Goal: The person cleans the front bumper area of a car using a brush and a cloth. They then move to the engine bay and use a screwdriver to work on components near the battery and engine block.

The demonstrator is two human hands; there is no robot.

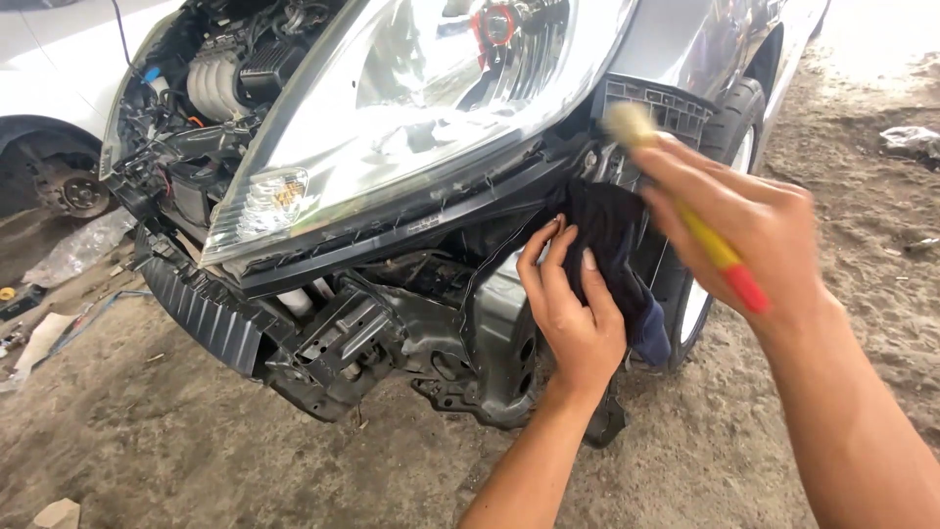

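Head view: right hand [754,220] clenched around a yellow-and-red brush [685,211], bristles up at eleven o'clock by the fender bracket [651,103]. Left hand [573,304] presses a dark cloth [612,255], soft and limp, best bunched, under the headlight [411,108] at three o'clock.

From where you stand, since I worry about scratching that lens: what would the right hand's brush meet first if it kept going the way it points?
Probably not the headlight lens. The right hand aims the brush up-left; its blurred bristles sit at the black plastic bracket beside the fender, which it likely meets first. Depth is unclear.
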